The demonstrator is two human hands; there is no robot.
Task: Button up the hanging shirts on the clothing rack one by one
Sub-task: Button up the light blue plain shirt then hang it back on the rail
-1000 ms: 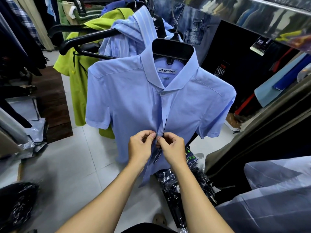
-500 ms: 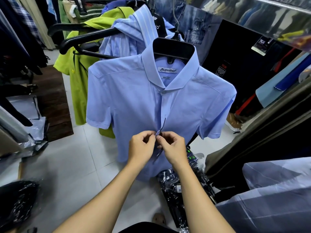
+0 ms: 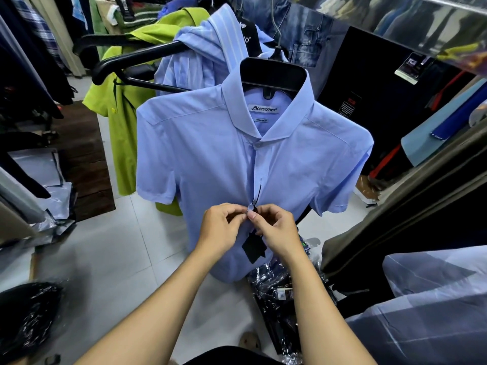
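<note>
I see L hand (image 3: pixel 224 227) & R hand (image 3: pixel 276 231) fingers pinching placket mid-front of blue shirt (image 3: pixel 210 159) on hanger (image 3: pixel 274 75); black tag (image 3: pixel 253 248) dangling below; bare floor (image 3: pixel 110 246) to left.

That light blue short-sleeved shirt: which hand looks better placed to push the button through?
Probably the right hand: its fingers pinch right at the placket of the light blue short-sleeved shirt; left hand grips fabric beside.

Setting: clothing shop or its stockroom. Evidence: garments on black hangers (image 3: pixel 272 75) crowd all sides; a branded, size-labelled blue shirt (image 3: pixel 210 159) at centre; jeans (image 3: pixel 303 30) at 1 o'clock; a swing tag (image 3: pixel 409 67) at 2 o'clock; plastic-wrapped stock (image 3: pixel 276 293) on the tiled floor (image 3: pixel 110 248) at 6 o'clock.
</note>
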